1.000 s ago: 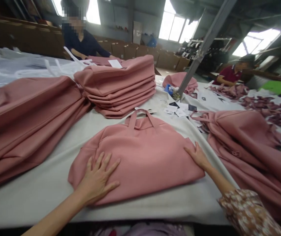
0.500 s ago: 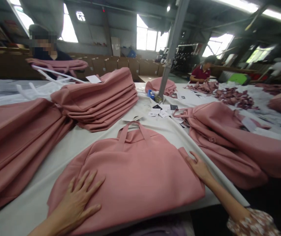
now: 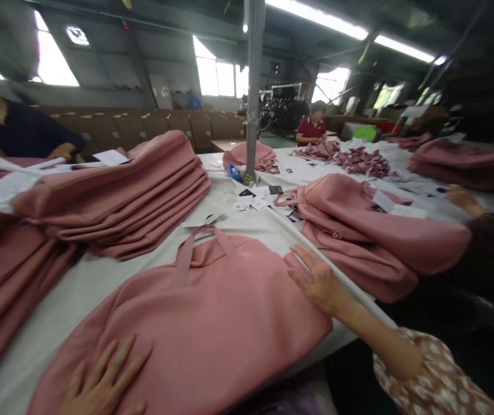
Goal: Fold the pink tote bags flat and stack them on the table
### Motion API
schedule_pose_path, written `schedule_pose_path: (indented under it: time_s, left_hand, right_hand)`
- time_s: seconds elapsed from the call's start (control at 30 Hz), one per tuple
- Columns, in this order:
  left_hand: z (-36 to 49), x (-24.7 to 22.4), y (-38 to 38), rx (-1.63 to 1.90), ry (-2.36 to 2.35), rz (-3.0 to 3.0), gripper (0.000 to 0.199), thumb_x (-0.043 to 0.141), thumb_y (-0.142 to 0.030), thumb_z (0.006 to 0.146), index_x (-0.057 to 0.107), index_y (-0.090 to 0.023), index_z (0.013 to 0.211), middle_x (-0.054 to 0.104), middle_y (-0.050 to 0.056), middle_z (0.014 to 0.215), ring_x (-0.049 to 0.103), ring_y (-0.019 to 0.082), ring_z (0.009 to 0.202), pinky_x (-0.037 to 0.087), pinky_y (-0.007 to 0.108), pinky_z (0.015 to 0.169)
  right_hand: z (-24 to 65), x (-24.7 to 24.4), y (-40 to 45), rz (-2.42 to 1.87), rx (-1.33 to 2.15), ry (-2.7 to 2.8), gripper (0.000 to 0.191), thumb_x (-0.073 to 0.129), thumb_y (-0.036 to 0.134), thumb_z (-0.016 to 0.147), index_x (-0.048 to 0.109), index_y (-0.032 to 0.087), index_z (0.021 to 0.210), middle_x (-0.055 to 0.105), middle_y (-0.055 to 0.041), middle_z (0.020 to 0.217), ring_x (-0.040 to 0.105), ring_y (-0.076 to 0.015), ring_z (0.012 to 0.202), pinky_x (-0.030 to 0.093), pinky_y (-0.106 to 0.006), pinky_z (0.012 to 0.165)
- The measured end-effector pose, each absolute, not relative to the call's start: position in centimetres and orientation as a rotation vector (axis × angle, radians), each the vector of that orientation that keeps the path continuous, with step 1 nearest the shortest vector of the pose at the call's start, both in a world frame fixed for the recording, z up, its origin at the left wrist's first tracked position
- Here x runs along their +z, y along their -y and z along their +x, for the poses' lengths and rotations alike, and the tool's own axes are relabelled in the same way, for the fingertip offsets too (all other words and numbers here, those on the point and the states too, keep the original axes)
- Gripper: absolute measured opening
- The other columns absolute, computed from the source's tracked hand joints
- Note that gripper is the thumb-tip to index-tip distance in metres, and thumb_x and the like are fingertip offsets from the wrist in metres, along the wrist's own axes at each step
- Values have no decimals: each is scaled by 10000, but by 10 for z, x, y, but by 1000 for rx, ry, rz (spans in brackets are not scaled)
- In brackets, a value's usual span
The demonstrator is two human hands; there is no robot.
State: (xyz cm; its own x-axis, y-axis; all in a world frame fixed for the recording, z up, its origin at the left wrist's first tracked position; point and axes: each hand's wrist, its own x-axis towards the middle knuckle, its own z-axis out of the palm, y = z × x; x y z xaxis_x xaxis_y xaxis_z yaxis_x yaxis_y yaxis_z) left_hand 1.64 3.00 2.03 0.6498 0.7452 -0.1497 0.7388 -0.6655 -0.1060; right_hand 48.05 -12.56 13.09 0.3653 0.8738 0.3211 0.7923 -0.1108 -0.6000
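Note:
A pink bag (image 3: pixel 221 305) lies flat on the pale-covered table (image 3: pixel 86 288), its handles (image 3: pixel 185 253) toward the far side. My left hand (image 3: pixel 104 380) rests on the bag's lower left part, fingers spread, its lower edge cut off by the frame. At the bag's right end, my right hand (image 3: pixel 316 279) lies on the upper corner with fingers stretched out and holds nothing.
Stacked pink bags (image 3: pixel 125 190) stand at the left, more pink bags (image 3: pixel 359 230) at the right. A metal post (image 3: pixel 253 86) rises behind paper tags (image 3: pixel 255 199). People are at the left, far side and right edge.
The view has turned to the right, so things sit further left. My right hand has moved from the bag's right edge onto its corner. A person's hand now shows at the right.

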Motion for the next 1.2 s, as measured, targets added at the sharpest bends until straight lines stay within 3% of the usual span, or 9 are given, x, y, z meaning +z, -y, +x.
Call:
schedule_pose_path:
  time_s: [0.1, 0.23, 0.47, 0.57, 0.7, 0.77, 0.87, 1.03, 1.2]
  left_hand:
    - [23, 45, -24, 407, 1236, -2940, 703, 420, -673, 832, 268, -357, 1442, 200, 56, 1552, 113, 375, 1431, 141, 631, 1113]
    - [32, 59, -23, 466, 1305, -3001, 718, 377, -680, 862, 178, -355, 1471, 74, 91, 1574, 33, 396, 1432, 105, 677, 1090]
    - [52, 99, -40, 748, 1432, -3108, 779, 327, -727, 854, 131, -322, 1491, 67, 138, 1573, -3, 405, 1426, 113, 674, 1087]
    - [72, 117, -20, 725, 1276, -3167, 933, 460, -770, 763, 162, -278, 1498, 93, 175, 1566, 33, 416, 1423, 102, 665, 1098]
    - [98, 107, 22, 563, 1051, -3160, 938, 698, -392, 731, 156, -332, 1494, 86, 172, 1573, 87, 411, 1423, 193, 627, 1098]
    - [104, 99, 30, 617, 1084, -3134, 887, 605, -160, 732, 180, -328, 1492, 167, 175, 1561, 156, 386, 1418, 268, 582, 1087]
    - [106, 101, 22, 637, 1120, -3259, 794, 498, -128, 773, 210, -304, 1491, 252, 140, 1545, 246, 317, 1408, 304, 492, 1104]
    - [112, 131, -8, 577, 1135, -3528, 553, 391, -333, 916, 318, -292, 1462, 434, 40, 1462, 423, 256, 1326, 329, 392, 1105]
    - [122, 141, -18, 745, 1043, -3490, 555, 383, -458, 925, 356, -274, 1448, 513, 73, 1395, 512, 305, 1243, 385, 438, 1046]
  right_hand:
    - [436, 134, 123, -1647, 335, 2205, 609, 529, 561, 863, 438, 281, 1396, 364, -76, 1499, 248, -284, 1409, 99, -523, 1164]
    - [425, 97, 108, -1627, 684, 2512, 802, 572, 692, 763, 344, 333, 1443, 294, -80, 1533, 93, -407, 1422, -43, -695, 1079]
    - [449, 74, 67, -1641, 813, 2622, 751, 412, 712, 844, 242, 342, 1475, 243, -52, 1553, 103, -432, 1413, -33, -758, 1031]
    - [449, 87, 61, -1654, 842, 2621, 734, 384, 706, 859, 265, 320, 1472, 266, -71, 1543, 142, -429, 1407, -2, -769, 1025]
    - [443, 100, 79, -1621, 789, 2670, 829, 491, 710, 803, 287, 267, 1473, 245, -166, 1538, 128, -421, 1414, 41, -726, 1057]
    - [440, 102, 96, -1578, 677, 2753, 900, 637, 623, 742, 260, 273, 1480, 219, -205, 1537, 115, -449, 1406, 51, -731, 1049]
    - [440, 100, 117, -1705, 417, 2803, 980, 765, 313, 637, 259, 280, 1476, 248, -243, 1511, 203, -501, 1364, 92, -770, 1001]
    - [448, 96, 115, -1925, 338, 2598, 699, 500, 56, 701, 427, 184, 1385, 589, -179, 1209, 577, -318, 1100, 456, -445, 906]
    - [449, 85, 112, -1963, 352, 2520, 649, 460, 44, 707, 493, 222, 1330, 647, -127, 1107, 645, -270, 942, 494, -351, 761]
